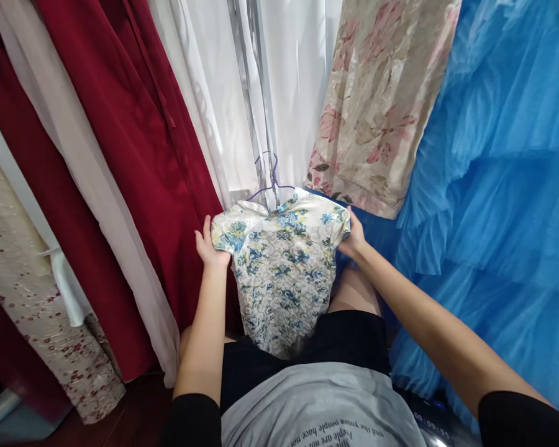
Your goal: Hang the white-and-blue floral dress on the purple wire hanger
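Observation:
A short-sleeved white dress with blue and yellow flowers [284, 267] is spread in front of me on a purple hanger [274, 183]. My left hand [212, 247] grips the sleeve on the left, with a couple of fingers sticking out past its edge. At the opposite sleeve, my right hand [354, 234] is closed on the cuff, its fingertips partly hidden behind the cloth. The lower part of the dress hangs down between my knees. Whether the hanger's hook rests on the metal stand behind it, I cannot tell.
Dark red gowns [135, 155] and a beige sequined one [46, 298] hang on the left. White cloth [293, 93] hangs behind a metal pole [251, 87]. To the right are a pink-flowered garment [372, 112] and a ruffled blue gown [503, 186].

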`<state>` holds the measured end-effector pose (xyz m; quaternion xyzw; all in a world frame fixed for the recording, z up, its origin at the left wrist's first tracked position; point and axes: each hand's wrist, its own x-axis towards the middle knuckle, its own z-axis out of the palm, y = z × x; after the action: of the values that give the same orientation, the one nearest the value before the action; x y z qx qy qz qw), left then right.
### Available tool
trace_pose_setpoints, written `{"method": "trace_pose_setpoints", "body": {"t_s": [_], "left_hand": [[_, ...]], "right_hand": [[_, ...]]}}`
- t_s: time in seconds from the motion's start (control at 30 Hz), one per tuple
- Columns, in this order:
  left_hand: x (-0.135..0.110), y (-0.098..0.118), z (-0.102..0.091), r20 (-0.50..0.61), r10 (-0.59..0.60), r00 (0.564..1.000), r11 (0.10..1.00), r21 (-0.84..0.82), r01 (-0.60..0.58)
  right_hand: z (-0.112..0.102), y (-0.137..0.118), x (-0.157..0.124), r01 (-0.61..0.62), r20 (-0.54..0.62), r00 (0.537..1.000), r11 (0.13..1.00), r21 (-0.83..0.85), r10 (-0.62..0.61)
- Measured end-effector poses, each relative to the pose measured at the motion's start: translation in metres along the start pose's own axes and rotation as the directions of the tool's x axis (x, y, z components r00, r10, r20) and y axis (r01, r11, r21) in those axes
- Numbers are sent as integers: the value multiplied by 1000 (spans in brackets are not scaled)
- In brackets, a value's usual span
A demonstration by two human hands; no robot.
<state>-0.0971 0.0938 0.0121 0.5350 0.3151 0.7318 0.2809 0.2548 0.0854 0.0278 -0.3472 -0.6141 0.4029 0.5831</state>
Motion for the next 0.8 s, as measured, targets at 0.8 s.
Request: {"method": "trace_pose_setpoints", "body": {"t_s": [0.8], "left_hand": [[-52, 3, 64, 274, 261, 926, 728, 574, -375]], "right_hand": [[26, -90, -157, 311, 180, 935, 950, -4, -306]]}}
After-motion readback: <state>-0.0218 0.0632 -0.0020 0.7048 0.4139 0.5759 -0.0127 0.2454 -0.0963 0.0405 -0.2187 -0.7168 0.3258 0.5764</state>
